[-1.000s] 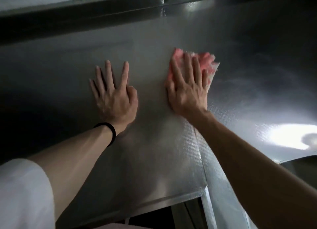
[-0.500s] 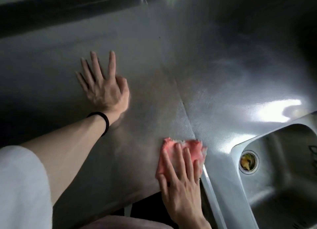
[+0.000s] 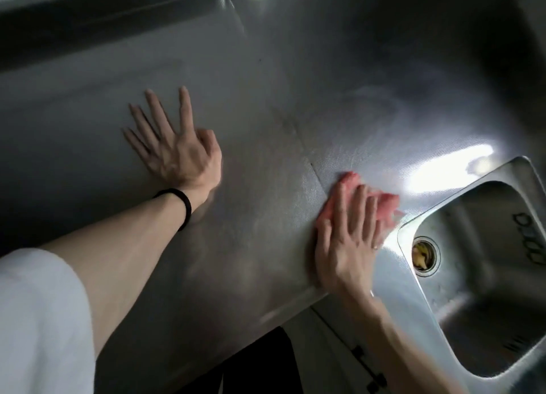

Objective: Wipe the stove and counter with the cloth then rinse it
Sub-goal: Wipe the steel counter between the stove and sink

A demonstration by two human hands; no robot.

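Observation:
A pink cloth [image 3: 384, 203] lies flat on the steel counter [image 3: 266, 113], close to the sink's left rim. My right hand [image 3: 351, 234] presses on it with straight, spread fingers and covers most of it. Further left, my left hand [image 3: 174, 145] rests flat on the bare counter with its fingers spread, a black band on the wrist. The stove is not in view.
A steel sink [image 3: 478, 275] sits at the right, with a drain [image 3: 424, 254] holding yellowish scraps. The counter's front edge [image 3: 266, 319] runs diagonally below my hands, with cabinet fronts beneath. A steel backsplash rises along the top.
My right hand slid the cloth from the far counter down to the front edge, then to the right and up beside the sink. My left hand stayed flat on the counter.

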